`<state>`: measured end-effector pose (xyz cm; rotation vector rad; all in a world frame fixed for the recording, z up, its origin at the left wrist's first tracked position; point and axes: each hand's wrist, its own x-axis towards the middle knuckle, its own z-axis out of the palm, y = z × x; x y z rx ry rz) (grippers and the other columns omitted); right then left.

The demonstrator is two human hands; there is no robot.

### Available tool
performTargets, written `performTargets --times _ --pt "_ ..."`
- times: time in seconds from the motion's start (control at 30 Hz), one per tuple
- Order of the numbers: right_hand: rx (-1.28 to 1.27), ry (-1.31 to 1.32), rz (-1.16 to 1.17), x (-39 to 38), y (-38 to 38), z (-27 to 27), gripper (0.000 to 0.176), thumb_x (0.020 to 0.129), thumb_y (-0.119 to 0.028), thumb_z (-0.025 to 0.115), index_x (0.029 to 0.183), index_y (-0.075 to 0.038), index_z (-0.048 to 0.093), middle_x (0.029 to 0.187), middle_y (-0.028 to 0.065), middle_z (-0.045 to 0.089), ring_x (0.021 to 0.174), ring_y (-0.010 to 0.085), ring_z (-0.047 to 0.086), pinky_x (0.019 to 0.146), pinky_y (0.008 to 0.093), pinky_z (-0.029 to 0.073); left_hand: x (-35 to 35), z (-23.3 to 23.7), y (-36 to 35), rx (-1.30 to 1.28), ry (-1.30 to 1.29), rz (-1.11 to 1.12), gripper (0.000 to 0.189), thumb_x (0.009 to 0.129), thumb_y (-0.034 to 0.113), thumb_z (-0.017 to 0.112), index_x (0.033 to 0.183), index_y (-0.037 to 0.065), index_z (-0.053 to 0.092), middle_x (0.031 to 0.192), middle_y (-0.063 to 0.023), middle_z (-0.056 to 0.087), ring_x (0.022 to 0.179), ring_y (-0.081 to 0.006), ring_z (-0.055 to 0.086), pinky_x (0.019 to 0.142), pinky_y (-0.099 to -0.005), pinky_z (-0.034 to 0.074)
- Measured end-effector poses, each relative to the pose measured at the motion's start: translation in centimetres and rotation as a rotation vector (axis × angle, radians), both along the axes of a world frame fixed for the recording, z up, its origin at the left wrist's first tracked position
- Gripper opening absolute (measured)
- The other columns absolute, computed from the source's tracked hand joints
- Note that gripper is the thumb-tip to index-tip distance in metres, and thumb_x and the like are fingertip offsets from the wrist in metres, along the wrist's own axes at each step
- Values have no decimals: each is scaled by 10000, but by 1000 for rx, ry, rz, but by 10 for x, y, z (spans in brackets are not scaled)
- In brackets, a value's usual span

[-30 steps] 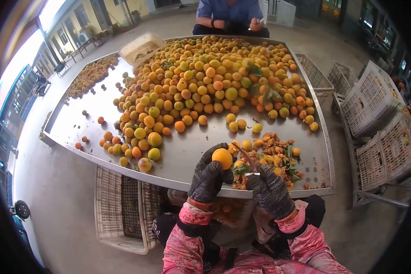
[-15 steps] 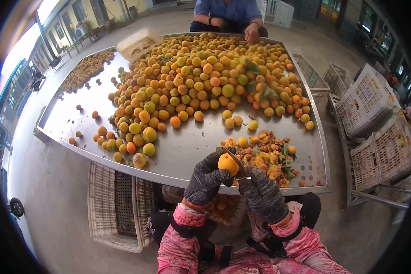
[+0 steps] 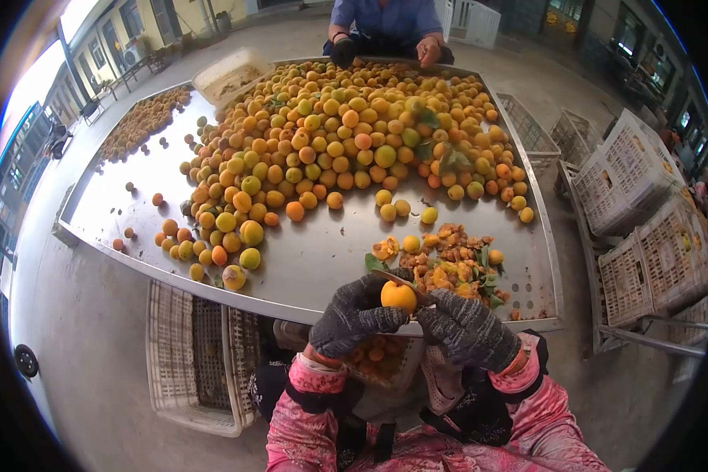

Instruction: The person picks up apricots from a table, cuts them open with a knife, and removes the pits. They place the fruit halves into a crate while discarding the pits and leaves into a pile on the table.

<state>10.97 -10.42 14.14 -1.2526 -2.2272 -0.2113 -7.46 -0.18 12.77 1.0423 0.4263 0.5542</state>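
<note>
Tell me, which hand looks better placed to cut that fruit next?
Probably the right: the right hand holds the knife against the fruit, while the left hand only grips the fruit.

Gloved left hand [image 3: 355,316] and right hand [image 3: 466,330] meet, both curled closed.

One steel table [image 3: 307,259], and on it fruit past counting: one big heap of apricots [image 3: 346,134] in the middle and one smaller, browner heap [image 3: 141,118] far left. There is one pile of scraps and leaves [image 3: 456,263] near right and one pale tub [image 3: 232,75] at the far-left corner. Two gloved hands work at the near edge, the left hand [image 3: 354,315] and the right hand [image 3: 468,330], holding one apricot [image 3: 399,296] and one knife [image 3: 407,281]. Two more hands are at the far end (one dark-gloved hand [image 3: 342,51], one bare hand [image 3: 427,51]). On the right stand five white crates [image 3: 629,169], as best I can count, and one floor crate [image 3: 193,354] lies near left.
</note>
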Motion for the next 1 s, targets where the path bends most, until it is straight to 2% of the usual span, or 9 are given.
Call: performTargets --times 0.1,0.17,0.27,0.43,0.5,0.6,0.67,0.9,1.0 --pt "-42 39 -40 -7 -2 -2 293 785 -48 608 1072 -5 573 963 132 610 773 247 620 663 314 502 15 1 -16 -35 -9 167 495 723 152 727 1148 -6 528 1035 -66 592 954 -160 555 849 -298 448" --pt "-504 796 -297 -27 -12 -20 265 841 -80 589 1090 2 553 926 119 624 801 186 617 663 291 492 30 -7 -27 -219 -298 272 483 782 206 681 1181 6 496 1019 -87 596 885 -154 572 752 -268 477" --pt "-380 1023 -349 -46 -10 -23 266 864 -73 553 1125 -19 561 956 159 615 845 258 625 716 337 502 32 9 -36 -293 -224 283 487 826 255 636 1211 16 458 1006 -103 596 812 -147 580 612 -230 477" --pt "-392 863 -218 -24 -11 0 269 866 -83 568 1114 15 532 927 124 624 797 152 606 649 287 496 24 10 -19 -252 -93 153 490 829 268 634 1209 17 454 995 -97 597 812 -145 582 582 -220 471" --pt "-424 765 -173 -10 -8 5 277 868 -76 564 1126 18 525 938 129 622 790 153 605 654 287 498 24 9 -12 12 -141 139 459 835 116 618 1245 21 435 1067 -75 574 961 -144 552 810 -263 464" --pt "-100 193 -27 -4 -5 5 296 873 -75 557 1150 20 511 953 122 617 789 141 597 654 289 495 19 11 -15 -1 -89 148 465 840 111 611 1254 19 421 1091 -81 559 977 -149 545 845 -275 453" --pt "-490 858 -205 -21 -9 -1 290 876 -78 555 1147 14 512 939 100 617 797 123 584 655 289 489 31 13 -30 -133 -187 218 459 843 111 607 1252 18 422 1099 -80 554 980 -149 543 839 -275 455" --pt "-494 1147 -312 -30 -5 4 257 884 -98 548 1116 11 527 905 76 616 808 109 574 663 279 478 35 14 -23 -243 -129 190 449 853 130 604 1245 5 424 1085 -75 556 965 -141 544 805 -259 459" --pt "-319 434 -210 -9 -4 0 244 885 -108 539 1096 14 534 870 81 620 802 130 587 667 277 480 29 15 -13 143 -18 185 434 856 147 604 1229 -2 438 1060 -72 558 930 -127 544 782 -245 458"
